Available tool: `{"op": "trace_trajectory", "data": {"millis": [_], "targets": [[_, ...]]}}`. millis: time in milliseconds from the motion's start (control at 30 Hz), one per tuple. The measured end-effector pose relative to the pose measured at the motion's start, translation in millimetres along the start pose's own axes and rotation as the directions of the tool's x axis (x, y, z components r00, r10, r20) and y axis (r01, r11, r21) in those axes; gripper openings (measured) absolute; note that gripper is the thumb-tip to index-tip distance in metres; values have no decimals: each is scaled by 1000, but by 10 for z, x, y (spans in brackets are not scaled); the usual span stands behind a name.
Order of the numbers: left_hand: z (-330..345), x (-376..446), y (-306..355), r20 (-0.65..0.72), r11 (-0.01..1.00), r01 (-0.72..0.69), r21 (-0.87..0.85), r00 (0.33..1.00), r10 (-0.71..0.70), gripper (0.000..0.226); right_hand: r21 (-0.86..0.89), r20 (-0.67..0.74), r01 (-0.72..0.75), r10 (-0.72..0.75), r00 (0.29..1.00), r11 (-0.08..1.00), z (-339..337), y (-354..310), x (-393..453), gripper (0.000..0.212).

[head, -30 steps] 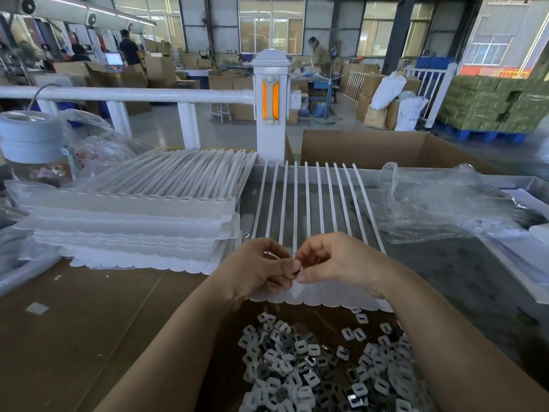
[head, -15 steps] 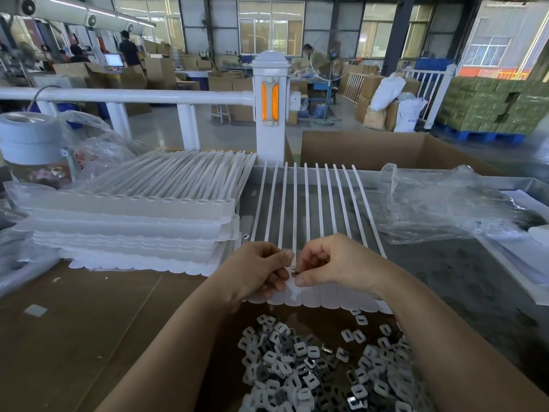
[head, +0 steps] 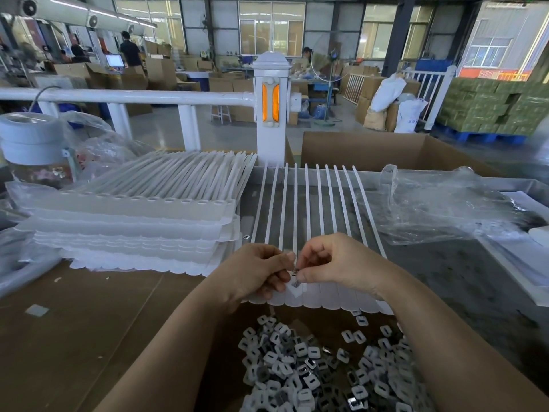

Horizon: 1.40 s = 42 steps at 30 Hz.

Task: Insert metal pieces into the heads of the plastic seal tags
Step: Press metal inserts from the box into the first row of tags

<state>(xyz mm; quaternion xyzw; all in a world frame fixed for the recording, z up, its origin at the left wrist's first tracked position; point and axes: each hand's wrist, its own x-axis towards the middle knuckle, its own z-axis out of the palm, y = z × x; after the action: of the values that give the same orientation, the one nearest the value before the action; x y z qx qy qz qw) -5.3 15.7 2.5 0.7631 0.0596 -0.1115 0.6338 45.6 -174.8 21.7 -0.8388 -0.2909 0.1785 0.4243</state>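
Between both thumbs and forefingers, a small metal piece [head: 295,273] is pinched just above the heads of a white strip of seal tags [head: 300,221]. Each hand's grip is closed on it: the left hand [head: 258,272] from the left, the right hand [head: 332,263] from the right, their fingertips almost touching. Those tags lie flat on the table [head: 77,319], tails pointing away. Nearer the person sits a pile of loose metal pieces [head: 320,370]. Left of the hands lies a stack of tag strips [head: 133,221]; crumpled clear plastic [head: 439,203] lies to the right.
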Motion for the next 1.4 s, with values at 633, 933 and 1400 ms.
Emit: {"op": "trace_trajectory", "data": {"millis": [633,933,1400], "targets": [[40,9,28,-46,990,-69,126,996,76,13,-52,-141,-58,50,989,997,27,-21,50,7],[125,20,-60,-69,797,-287,532,923,379,10,-161,-237,-276,235,943,947,-74,33,45,15],[105,26,-101,-18,732,-293,616,923,384,21,-328,-188,-330,281,941,885,-114,40,2,14]]}}
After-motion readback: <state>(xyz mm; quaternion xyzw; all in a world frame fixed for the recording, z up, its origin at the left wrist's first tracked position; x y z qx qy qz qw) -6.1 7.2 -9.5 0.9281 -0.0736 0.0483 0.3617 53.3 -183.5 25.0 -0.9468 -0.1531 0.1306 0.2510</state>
